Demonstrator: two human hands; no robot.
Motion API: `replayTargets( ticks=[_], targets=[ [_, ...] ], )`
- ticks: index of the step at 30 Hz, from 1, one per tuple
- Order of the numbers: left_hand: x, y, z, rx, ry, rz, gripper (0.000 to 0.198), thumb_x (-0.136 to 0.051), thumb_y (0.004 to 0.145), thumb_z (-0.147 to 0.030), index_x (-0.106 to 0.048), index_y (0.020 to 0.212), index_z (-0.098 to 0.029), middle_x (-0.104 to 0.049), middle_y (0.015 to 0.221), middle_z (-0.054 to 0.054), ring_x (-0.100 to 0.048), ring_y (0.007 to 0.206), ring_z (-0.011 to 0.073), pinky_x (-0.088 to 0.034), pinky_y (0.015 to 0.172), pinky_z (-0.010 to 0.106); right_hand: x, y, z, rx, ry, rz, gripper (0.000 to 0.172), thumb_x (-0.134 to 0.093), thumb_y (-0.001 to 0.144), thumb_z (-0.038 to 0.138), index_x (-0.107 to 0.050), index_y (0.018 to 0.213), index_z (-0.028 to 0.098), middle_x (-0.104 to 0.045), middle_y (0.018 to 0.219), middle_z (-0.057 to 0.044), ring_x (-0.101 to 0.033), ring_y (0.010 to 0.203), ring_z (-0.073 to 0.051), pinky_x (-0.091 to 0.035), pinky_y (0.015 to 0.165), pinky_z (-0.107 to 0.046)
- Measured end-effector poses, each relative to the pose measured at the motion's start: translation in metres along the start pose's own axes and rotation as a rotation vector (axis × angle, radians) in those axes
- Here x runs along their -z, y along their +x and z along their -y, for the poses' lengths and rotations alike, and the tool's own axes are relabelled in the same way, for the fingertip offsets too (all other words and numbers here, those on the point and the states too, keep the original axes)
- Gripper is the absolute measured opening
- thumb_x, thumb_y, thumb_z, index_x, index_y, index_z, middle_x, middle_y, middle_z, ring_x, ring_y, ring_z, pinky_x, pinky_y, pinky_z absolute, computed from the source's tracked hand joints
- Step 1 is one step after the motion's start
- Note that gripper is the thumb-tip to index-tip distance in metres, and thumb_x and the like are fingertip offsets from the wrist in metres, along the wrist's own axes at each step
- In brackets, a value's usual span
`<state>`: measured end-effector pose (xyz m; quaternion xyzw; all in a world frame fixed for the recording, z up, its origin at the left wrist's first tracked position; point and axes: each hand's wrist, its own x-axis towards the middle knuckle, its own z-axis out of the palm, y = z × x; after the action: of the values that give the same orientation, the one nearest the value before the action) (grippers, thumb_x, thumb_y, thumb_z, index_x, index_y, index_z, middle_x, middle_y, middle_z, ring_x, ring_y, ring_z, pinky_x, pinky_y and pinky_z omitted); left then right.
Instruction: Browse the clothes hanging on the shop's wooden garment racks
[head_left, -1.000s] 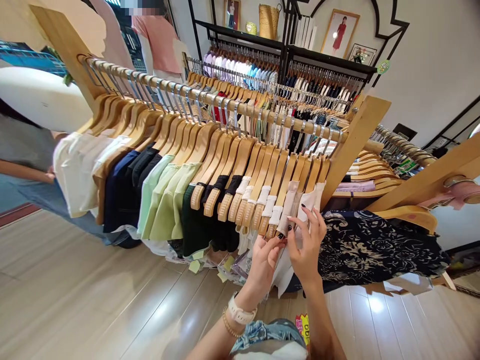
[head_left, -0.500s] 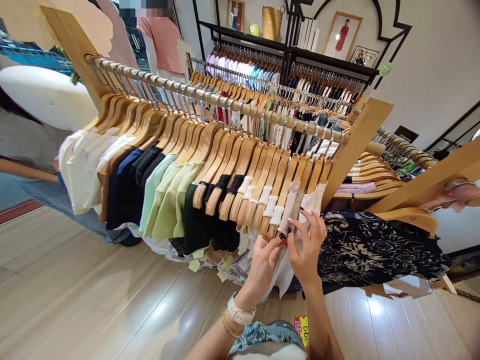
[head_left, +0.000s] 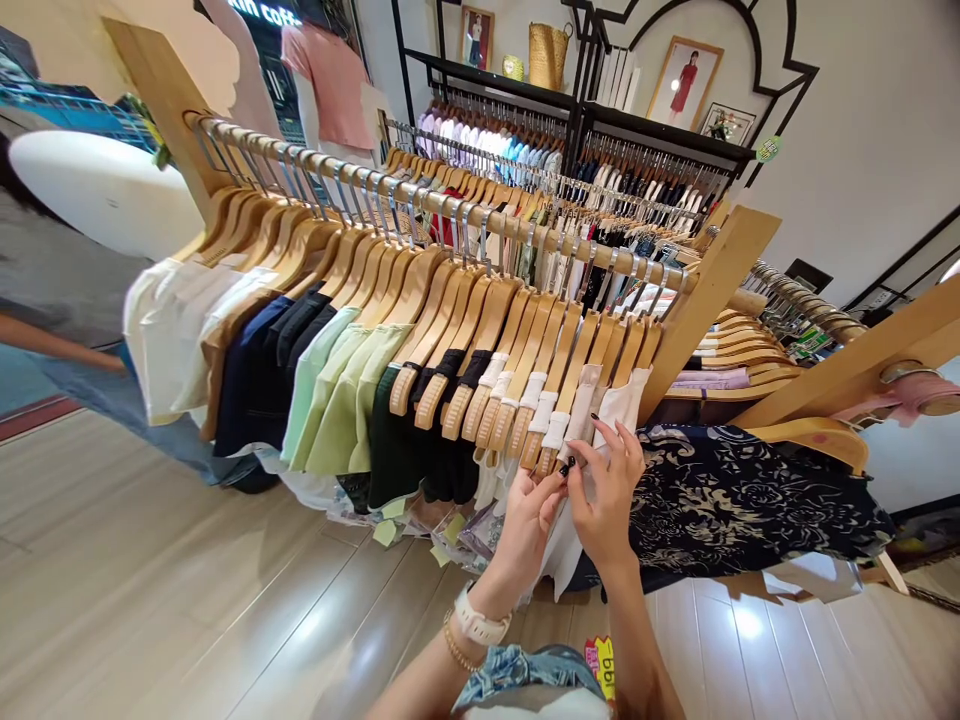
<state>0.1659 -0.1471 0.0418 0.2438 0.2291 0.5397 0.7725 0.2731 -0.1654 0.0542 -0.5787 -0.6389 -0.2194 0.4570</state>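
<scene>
Near the right end of the rack, my left hand [head_left: 529, 515] has its thumb and fingers closed at the edge of a pale beige garment [head_left: 581, 405], beside the hanger ends. My right hand [head_left: 609, 495] meets it there, thumb and index finger pinching the same fabric while its other fingers fan out. The garment hangs on a wooden hanger [head_left: 600, 342]; part of it is hidden behind my hands. A white garment [head_left: 624, 402] hangs just to its right. On the left are hangers with narrow white straps [head_left: 536, 388].
The wooden rack [head_left: 442, 205] also carries green [head_left: 341, 400], navy [head_left: 247, 375] and cream tops [head_left: 161, 320]. A dark floral garment [head_left: 720, 500] hangs beyond its right post [head_left: 712, 300]. Plastic-wrapped items [head_left: 480, 535] lie beneath. Someone's arm [head_left: 67, 345] shows at the far left.
My right hand has shifted slightly left and down, its thumb and index finger now closer to my left fingertips. The camera view has tilted a little.
</scene>
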Motion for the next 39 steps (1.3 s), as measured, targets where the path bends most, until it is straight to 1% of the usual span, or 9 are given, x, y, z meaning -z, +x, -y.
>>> replayTargets(
  ticks=[2, 5, 9, 13, 17, 25, 29, 33, 39],
  targets=[
    [0.0, 0.0, 0.001, -0.003, -0.008, -0.003, 0.046, -0.081, 0.078, -0.025, -0.065, 0.121, -0.027, -0.071, 0.124, 0.006, -0.064, 0.124, 0.0244, -0.054, 0.098, 0.031, 0.0, -0.001, 0.0, 0.001, 0.013, -0.009, 0.028, -0.051, 0.092, 0.017, -0.065, 0.114, 0.027, -0.054, 0.141, -0.006, -0.036, 0.142, -0.03, -0.031, 0.117, -0.059],
    [0.001, 0.001, 0.002, -0.01, -0.003, 0.008, 0.045, -0.081, 0.077, -0.024, -0.065, 0.119, -0.025, -0.071, 0.123, 0.007, -0.067, 0.118, 0.0237, -0.056, 0.092, 0.029, 0.001, -0.003, -0.002, -0.018, 0.035, -0.05, 0.025, -0.05, 0.093, 0.019, -0.064, 0.113, 0.026, -0.054, 0.139, -0.008, -0.039, 0.14, -0.031, -0.034, 0.114, -0.06],
    [0.0, 0.001, 0.001, -0.018, 0.003, 0.0, 0.043, -0.081, 0.077, -0.025, -0.065, 0.117, -0.023, -0.071, 0.124, 0.008, -0.068, 0.113, 0.0235, -0.056, 0.087, 0.027, 0.003, -0.004, -0.005, 0.005, 0.031, -0.057, 0.026, -0.051, 0.092, 0.017, -0.063, 0.114, 0.026, -0.055, 0.138, -0.008, -0.04, 0.14, -0.031, -0.034, 0.114, -0.06],
    [0.001, 0.0, 0.001, -0.017, 0.001, 0.006, 0.043, -0.08, 0.078, -0.024, -0.064, 0.118, -0.024, -0.07, 0.124, 0.007, -0.068, 0.115, 0.0221, -0.056, 0.09, 0.027, 0.003, -0.005, -0.004, 0.029, 0.027, -0.071, 0.027, -0.051, 0.091, 0.015, -0.064, 0.113, 0.025, -0.054, 0.138, -0.008, -0.04, 0.14, -0.031, -0.035, 0.114, -0.06],
    [0.002, 0.001, 0.002, -0.01, -0.011, 0.022, 0.044, -0.081, 0.078, -0.024, -0.064, 0.119, -0.025, -0.071, 0.123, 0.006, -0.065, 0.122, 0.0232, -0.054, 0.094, 0.028, 0.004, -0.006, -0.001, 0.04, 0.003, -0.042, 0.029, -0.052, 0.092, 0.015, -0.064, 0.116, 0.026, -0.053, 0.14, -0.007, -0.037, 0.142, -0.031, -0.034, 0.115, -0.061],
    [0.002, -0.001, 0.002, -0.006, 0.04, 0.025, 0.043, -0.079, 0.081, -0.026, -0.062, 0.12, -0.022, -0.071, 0.123, 0.009, -0.067, 0.117, 0.0236, -0.055, 0.091, 0.029, 0.006, -0.008, -0.001, 0.031, 0.025, -0.073, 0.026, -0.051, 0.094, 0.014, -0.063, 0.115, 0.024, -0.053, 0.139, -0.009, -0.039, 0.14, -0.031, -0.034, 0.114, -0.06],
    [0.003, -0.002, 0.0, 0.019, 0.038, 0.021, 0.036, -0.08, 0.081, -0.029, -0.063, 0.113, -0.022, -0.072, 0.12, 0.008, -0.065, 0.121, 0.0246, -0.054, 0.092, 0.028, 0.007, -0.009, 0.001, 0.028, -0.008, -0.043, 0.025, -0.051, 0.094, 0.015, -0.065, 0.113, 0.025, -0.055, 0.138, -0.008, -0.039, 0.141, -0.031, -0.034, 0.114, -0.06],
    [0.004, 0.0, 0.0, 0.021, 0.024, 0.002, 0.033, -0.084, 0.078, -0.029, -0.065, 0.104, -0.022, -0.074, 0.112, 0.006, -0.066, 0.119, 0.0241, -0.054, 0.091, 0.028, 0.007, -0.011, 0.003, 0.033, -0.041, -0.047, 0.028, -0.051, 0.094, 0.015, -0.067, 0.114, 0.025, -0.054, 0.14, -0.008, -0.039, 0.141, -0.031, -0.035, 0.114, -0.06],
    [0.003, -0.001, 0.001, 0.011, 0.036, 0.013, 0.044, -0.084, 0.076, -0.03, -0.065, 0.115, -0.021, -0.073, 0.117, 0.007, -0.069, 0.112, 0.0226, -0.054, 0.089, 0.028, 0.008, -0.014, -0.001, 0.047, -0.048, -0.065, 0.03, -0.051, 0.094, 0.014, -0.069, 0.114, 0.027, -0.055, 0.138, -0.007, -0.04, 0.14, -0.031, -0.032, 0.115, -0.061]
  ],
)
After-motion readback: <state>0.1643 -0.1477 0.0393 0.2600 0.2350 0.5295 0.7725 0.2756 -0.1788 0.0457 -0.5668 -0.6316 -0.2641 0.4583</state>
